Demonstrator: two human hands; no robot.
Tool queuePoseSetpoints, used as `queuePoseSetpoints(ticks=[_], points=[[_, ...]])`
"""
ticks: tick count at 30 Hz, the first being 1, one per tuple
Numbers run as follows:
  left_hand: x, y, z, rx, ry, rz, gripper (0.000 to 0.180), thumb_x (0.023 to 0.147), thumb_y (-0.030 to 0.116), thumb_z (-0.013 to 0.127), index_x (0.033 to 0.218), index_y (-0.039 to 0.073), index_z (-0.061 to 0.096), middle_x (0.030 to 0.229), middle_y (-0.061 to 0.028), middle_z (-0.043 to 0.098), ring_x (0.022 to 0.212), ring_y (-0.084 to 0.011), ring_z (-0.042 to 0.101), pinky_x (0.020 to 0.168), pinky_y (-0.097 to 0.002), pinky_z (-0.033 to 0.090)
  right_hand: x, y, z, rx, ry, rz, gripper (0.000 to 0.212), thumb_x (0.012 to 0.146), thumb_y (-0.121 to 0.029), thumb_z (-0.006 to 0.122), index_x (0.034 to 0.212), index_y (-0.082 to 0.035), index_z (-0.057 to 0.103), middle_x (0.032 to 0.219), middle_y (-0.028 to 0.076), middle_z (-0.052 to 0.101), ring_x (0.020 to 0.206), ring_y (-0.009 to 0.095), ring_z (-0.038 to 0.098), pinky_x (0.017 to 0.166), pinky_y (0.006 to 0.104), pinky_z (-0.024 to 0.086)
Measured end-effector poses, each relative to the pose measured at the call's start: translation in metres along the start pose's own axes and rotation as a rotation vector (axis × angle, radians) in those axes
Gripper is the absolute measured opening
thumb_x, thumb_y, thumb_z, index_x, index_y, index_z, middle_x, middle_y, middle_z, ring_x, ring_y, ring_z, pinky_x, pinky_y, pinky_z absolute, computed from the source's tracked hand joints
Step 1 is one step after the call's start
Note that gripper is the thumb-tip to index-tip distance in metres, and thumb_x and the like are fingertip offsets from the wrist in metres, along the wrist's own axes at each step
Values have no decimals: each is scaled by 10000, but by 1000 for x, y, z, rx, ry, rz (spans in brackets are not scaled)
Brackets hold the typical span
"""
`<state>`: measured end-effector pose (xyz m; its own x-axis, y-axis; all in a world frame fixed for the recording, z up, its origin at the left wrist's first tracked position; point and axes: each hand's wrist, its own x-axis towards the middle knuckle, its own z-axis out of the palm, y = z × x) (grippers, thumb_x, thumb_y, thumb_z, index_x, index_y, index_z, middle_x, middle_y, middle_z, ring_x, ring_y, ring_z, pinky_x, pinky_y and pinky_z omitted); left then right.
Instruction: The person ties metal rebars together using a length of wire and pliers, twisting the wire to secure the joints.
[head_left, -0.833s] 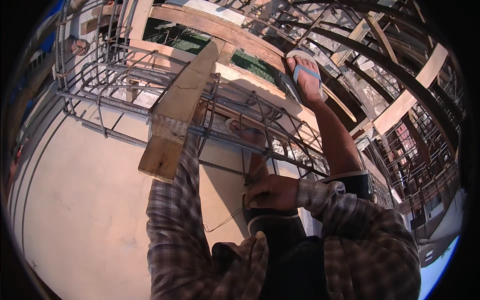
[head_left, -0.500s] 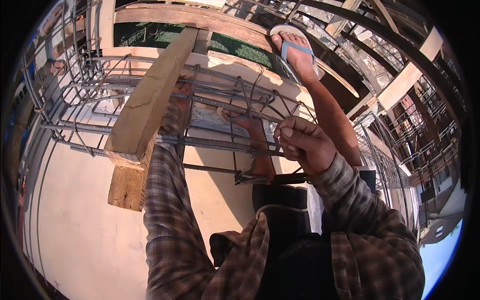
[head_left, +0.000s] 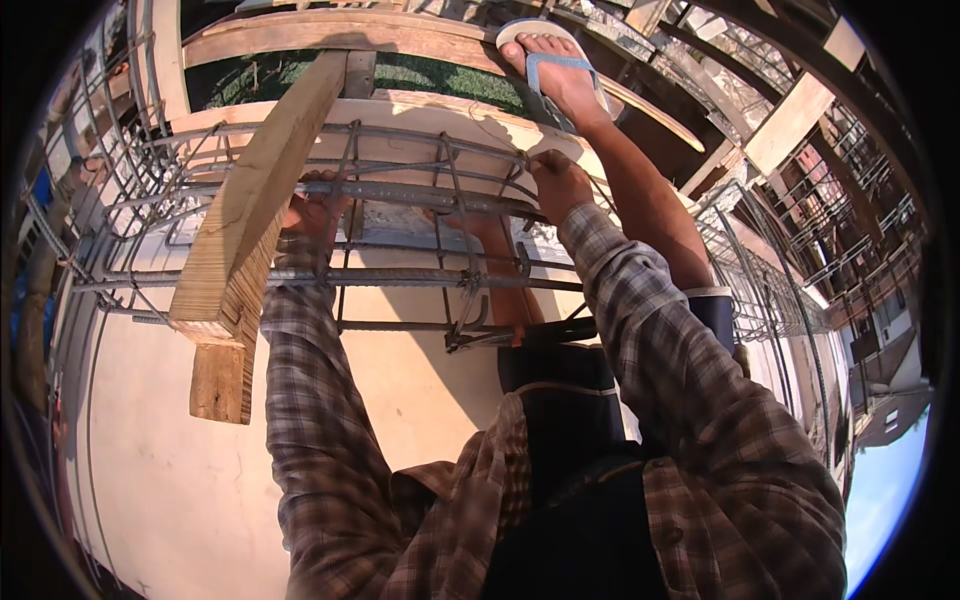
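left hand (head_left: 312,212), right hand (head_left: 557,185), gripping rebar cage (head_left: 420,195)

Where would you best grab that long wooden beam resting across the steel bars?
Probably the wooden beam is best gripped at its near, lower end, which juts free past the rebar cage. Come from the sides with both hands, since its long flat faces are open there, while farther up it lies among bars.

Both hands (head_left: 555,185) apparently gripping rebar cage (head_left: 420,195).
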<state>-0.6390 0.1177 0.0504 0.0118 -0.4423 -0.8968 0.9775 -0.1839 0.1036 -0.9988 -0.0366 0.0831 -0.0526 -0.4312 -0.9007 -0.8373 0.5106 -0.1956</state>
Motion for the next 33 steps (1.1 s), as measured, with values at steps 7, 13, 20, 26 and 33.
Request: queuePoseSetpoints(ticks=[7,13,20,26,33], points=[[-7,-5,-8,-146,-179,59,495,898,500,524,1074,51,633,1015,-137,679,1072,-368,611,965,-661,430,27,17,16,-192,-415,-15,257,898,-208,525,977,2,649,880,134,699,852,237,663,785,376,501],[-12,-3,-3,-143,-303,-42,502,924,488,487,1126,49,621,1044,-119,680,1150,-345,576,1018,-660,382,-10,-20,1,-422,-294,-37,269,911,-255,518,1037,-40,619,937,238,666,932,390,641,844,455,489],[-29,2,4,-214,-423,-37,517,949,434,492,1312,67,473,1263,-152,573,1246,-368,501,1057,-632,370,-11,-31,-3,-405,-369,-65,264,921,-252,489,1028,-42,608,976,233,658,955,397,629,851,467,478],[-23,-19,26,272,172,118,432,867,427,635,1166,134,527,1142,-93,608,1081,-311,595,906,-534,491,4,7,6,-249,-436,-97,245,887,-241,512,976,-44,627,977,222,658,965,390,623,839,456,474],[-16,-22,20,353,192,116,391,838,320,709,1149,137,560,1046,-62,654,909,-232,668,747,-395,560,0,-14,1,-458,-401,-185,243,893,-245,500,989,-45,600,988,230,650,965,414,615,855,475,470]])
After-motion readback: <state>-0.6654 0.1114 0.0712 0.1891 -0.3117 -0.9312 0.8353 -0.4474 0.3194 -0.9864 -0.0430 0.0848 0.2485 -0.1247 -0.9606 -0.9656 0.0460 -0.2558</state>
